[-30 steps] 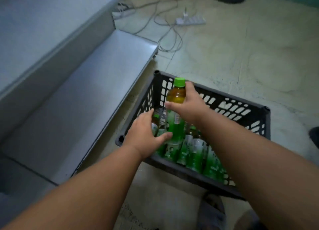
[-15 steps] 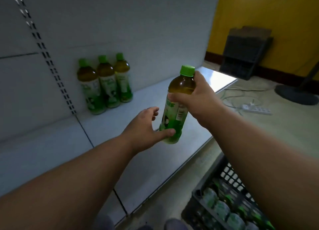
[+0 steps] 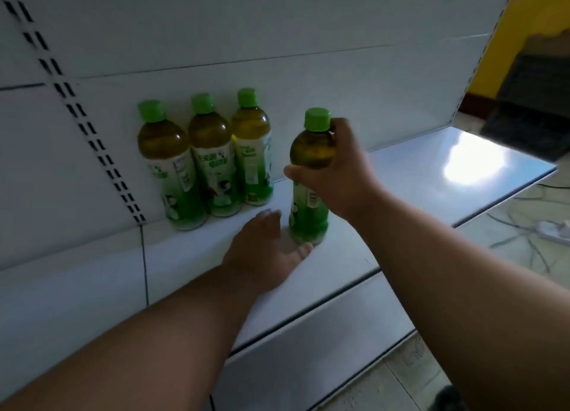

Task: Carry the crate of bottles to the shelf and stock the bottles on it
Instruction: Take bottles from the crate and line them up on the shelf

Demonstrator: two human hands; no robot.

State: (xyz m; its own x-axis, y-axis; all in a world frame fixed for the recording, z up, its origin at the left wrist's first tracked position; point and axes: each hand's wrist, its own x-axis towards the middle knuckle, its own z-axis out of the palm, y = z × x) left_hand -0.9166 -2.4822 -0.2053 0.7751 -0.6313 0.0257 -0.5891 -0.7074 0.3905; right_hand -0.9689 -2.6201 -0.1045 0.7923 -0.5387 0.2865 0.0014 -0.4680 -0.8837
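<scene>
My right hand (image 3: pixel 336 176) grips a green-capped tea bottle (image 3: pixel 310 213) around its upper half, upright, with its base at or just above the white shelf (image 3: pixel 401 188). My left hand (image 3: pixel 262 250) reaches in low beside the bottle's base, fingers loosely spread and blurred, its thumb close to the bottle's foot. Three matching bottles (image 3: pixel 212 157) stand in a row against the shelf's back panel, to the left of the held one. The crate is out of view.
A slotted upright (image 3: pixel 92 142) runs down the back panel at left. A lower shelf (image 3: pixel 324 333) juts out below. On the floor at right lie a power strip (image 3: pixel 552 230) and cables. A dark stack (image 3: pixel 530 108) stands by the yellow wall.
My right hand carried the bottle from the crate up and over to the shelf, lowering it beside the three standing bottles. My left hand followed under it. The view swung away from the crate.
</scene>
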